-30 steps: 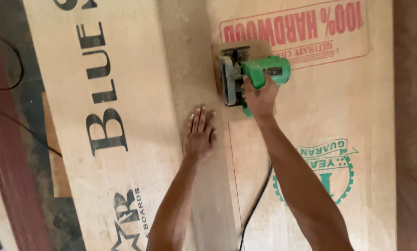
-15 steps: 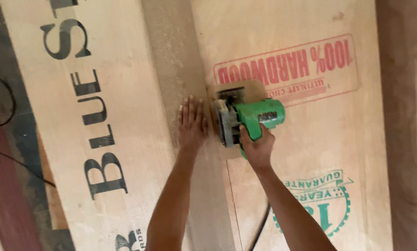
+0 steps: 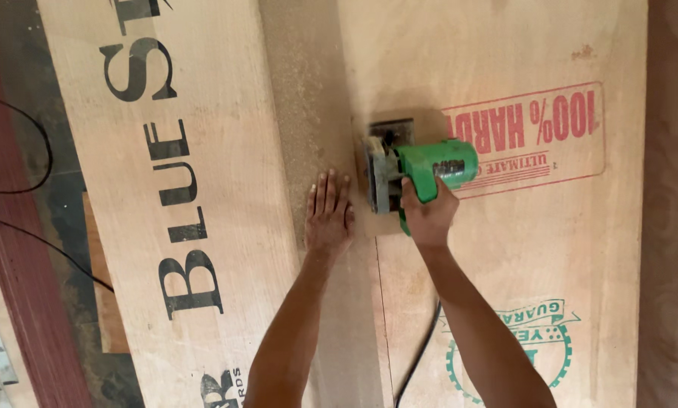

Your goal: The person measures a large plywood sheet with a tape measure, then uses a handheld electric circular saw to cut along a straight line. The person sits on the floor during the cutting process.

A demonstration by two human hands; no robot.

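Mid rip-cut: right hand (image 3: 428,215) grips green circular saw (image 3: 418,172) on plywood sheet (image 3: 505,249), left hand (image 3: 328,215) flat w/ fingers spread beside the kerf; next likely needs a steady push fwd along the line.

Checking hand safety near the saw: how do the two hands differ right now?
The right hand is curled around the green saw, gripping its handle; the left hand holds nothing. The left hand lies flat, fingers spread, on the plywood sheet beside the saw's base; the right hand sits above the sheet on the tool. The left hand rests by the sawdust strip, left of the cut line. Both are bare.
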